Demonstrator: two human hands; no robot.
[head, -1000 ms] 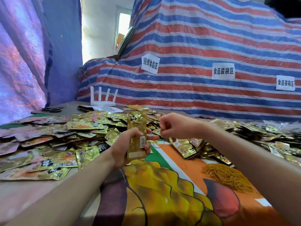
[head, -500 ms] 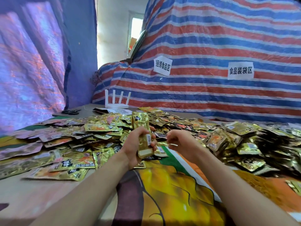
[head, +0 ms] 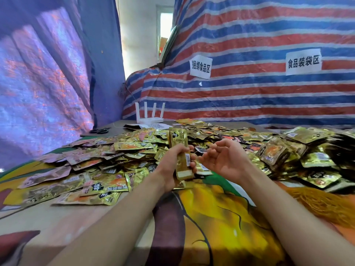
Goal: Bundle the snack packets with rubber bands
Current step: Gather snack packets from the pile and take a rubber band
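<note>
Nearest the camera, two bare forearms reach out over a brightly printed cloth (head: 221,217) that covers the counter (head: 48,214). The left grip (head: 169,167) is clamped round a slim stack of gold snack packets (head: 177,138), holding it upright and tilted slightly left, with the barcode end low and the stack's top rising above the fingers. Just beside it, the right grip (head: 226,160) is apart: the palm faces the stack, the fingers loosely curved and close to the packets' edge. Whether a band lies on those fingers is too fine to tell. To the right of the right forearm a heap of tan rubber bands (head: 324,205) lies on the cloth. Beyond the hands, loose packets (head: 119,148) spread in a wide pile across the counter, thicker on the right (head: 311,150). Further back sit black scissors (head: 99,130) and a white router (head: 150,117) with four aerials. Behind everything hangs a red, white and blue striped tarp (head: 249,96) bearing two paper signs (head: 200,67), with a blue tarp (head: 48,83) on the left.
</note>
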